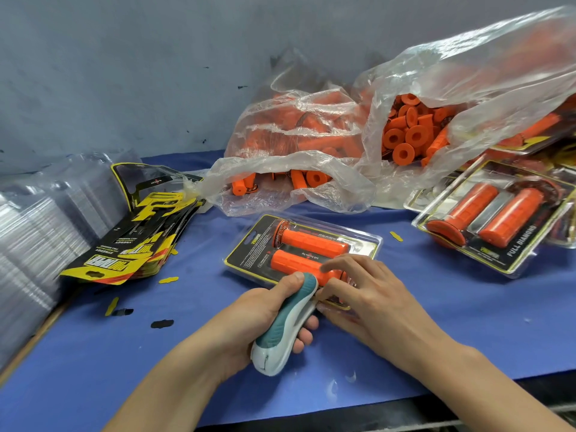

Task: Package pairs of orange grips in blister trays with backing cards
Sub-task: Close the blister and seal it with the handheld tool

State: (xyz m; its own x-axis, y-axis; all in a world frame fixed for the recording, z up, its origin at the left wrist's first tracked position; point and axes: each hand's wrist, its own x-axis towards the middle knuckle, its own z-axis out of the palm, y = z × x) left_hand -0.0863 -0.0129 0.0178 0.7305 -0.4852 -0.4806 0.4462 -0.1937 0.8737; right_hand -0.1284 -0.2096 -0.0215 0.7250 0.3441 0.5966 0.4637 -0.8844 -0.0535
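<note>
Fingers of the left hand (249, 319) grip a teal-and-white stapler (285, 325) at the clear blister tray with two orange grips (300, 246); the right hand (361, 291) presses open fingers on it, probably holding it steady.

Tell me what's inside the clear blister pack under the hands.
The clear blister pack holds two orange ribbed grips on a black-and-yellow card; the hands cover its near edge.

Left hand (265, 319) fist-curled, thumb forward; right hand (364, 294) palm down, fingers spread flat.
</note>
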